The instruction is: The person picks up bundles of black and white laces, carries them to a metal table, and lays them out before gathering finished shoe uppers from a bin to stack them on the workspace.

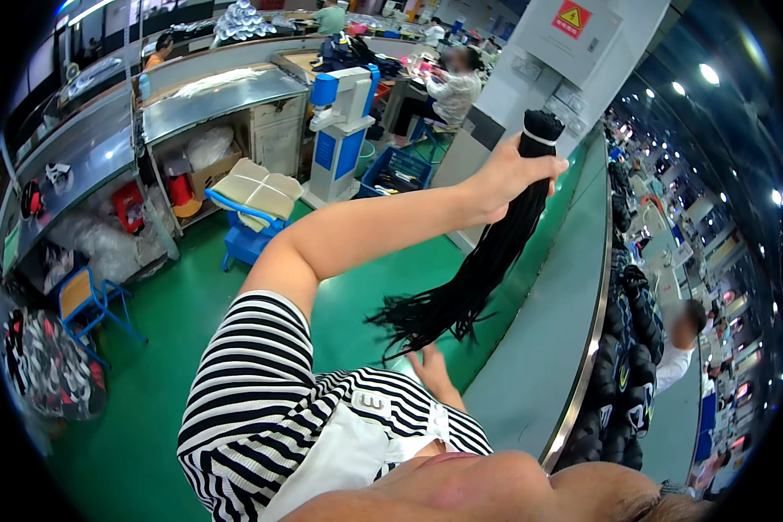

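Observation:
My left hand is raised, its fingers wrapped round the upper part of a long bundle of black cords. A white band circles the bundle just above my grip. From there the cords hang down at a slant, and their loose ends fan out. My right hand is low in front of my striped shirt, just below those ends. Its fingers look spread, with nothing visible in them; whether they touch the cord tips I cannot tell.
A long grey table runs along the right, with black padded goods beyond it. Ahead stand a pillar with a grey box, a blue-and-white machine, a blue crate and a loaded blue cart. Co-workers sit farther off.

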Action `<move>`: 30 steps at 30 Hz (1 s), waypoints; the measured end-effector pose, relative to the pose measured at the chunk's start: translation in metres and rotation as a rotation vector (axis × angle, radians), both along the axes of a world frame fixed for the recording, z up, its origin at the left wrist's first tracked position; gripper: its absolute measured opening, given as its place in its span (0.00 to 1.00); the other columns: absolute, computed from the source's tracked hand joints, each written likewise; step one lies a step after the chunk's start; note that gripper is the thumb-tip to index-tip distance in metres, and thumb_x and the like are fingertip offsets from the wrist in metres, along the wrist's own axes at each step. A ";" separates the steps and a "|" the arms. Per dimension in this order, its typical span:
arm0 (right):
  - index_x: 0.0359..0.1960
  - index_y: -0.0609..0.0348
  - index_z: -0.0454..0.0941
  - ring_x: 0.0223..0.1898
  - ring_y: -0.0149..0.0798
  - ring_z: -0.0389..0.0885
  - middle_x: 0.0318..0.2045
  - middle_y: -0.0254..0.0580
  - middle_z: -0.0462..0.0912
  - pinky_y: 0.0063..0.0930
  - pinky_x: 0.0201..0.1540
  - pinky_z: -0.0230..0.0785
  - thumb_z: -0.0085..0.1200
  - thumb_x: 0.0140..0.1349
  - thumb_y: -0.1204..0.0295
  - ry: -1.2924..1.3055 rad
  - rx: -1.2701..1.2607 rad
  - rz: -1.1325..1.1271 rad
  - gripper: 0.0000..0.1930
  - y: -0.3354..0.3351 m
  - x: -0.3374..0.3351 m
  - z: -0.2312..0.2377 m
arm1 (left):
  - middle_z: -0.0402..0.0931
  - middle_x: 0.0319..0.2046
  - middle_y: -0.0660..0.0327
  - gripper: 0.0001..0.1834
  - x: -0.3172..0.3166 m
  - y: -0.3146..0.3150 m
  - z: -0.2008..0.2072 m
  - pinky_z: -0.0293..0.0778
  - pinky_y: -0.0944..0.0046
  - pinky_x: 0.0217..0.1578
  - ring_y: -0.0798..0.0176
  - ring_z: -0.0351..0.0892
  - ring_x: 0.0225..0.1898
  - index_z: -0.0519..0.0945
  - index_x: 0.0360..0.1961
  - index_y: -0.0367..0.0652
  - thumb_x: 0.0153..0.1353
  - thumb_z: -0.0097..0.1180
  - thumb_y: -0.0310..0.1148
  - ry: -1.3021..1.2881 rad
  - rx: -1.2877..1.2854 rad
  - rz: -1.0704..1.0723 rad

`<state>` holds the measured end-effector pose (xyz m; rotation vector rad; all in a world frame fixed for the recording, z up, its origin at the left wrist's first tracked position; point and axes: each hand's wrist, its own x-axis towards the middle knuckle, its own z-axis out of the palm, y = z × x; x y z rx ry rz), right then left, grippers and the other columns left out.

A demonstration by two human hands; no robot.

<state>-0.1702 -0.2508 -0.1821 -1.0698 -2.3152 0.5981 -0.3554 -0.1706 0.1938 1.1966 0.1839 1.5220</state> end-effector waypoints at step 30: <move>0.48 0.64 0.75 0.39 0.31 0.75 0.37 0.38 0.76 0.22 0.44 0.68 0.62 0.54 0.76 0.319 0.326 -0.112 0.19 0.065 -0.054 0.311 | 0.56 0.62 0.43 0.58 -0.036 -0.016 -0.129 0.59 0.50 0.63 0.40 0.57 0.65 0.49 0.68 0.34 0.44 0.73 0.43 0.889 0.383 0.423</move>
